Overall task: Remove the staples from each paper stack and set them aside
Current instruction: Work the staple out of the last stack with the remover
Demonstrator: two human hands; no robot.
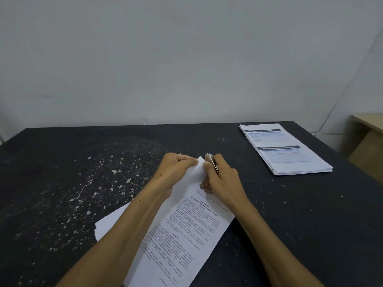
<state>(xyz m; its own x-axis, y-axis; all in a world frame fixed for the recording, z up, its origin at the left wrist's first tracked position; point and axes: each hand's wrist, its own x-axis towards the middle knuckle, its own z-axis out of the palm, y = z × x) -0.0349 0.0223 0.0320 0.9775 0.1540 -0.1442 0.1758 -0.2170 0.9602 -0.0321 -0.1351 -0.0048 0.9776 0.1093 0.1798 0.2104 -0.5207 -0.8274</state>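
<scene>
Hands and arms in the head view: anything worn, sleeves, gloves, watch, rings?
Nothing worn. Left hand and right hand are bare, no gloves; no rings or watch visible. Both forearms are bare to the bottom edge of the frame, with no sleeve in view.

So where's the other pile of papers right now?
The second paper stack lies at the table's far right corner in the head view, apart from both hands, beyond the right hand and its metal tool.

Printed paper stack (186,235), corner lifted

Left hand (176,168), right hand (222,179) pinched.
</scene>
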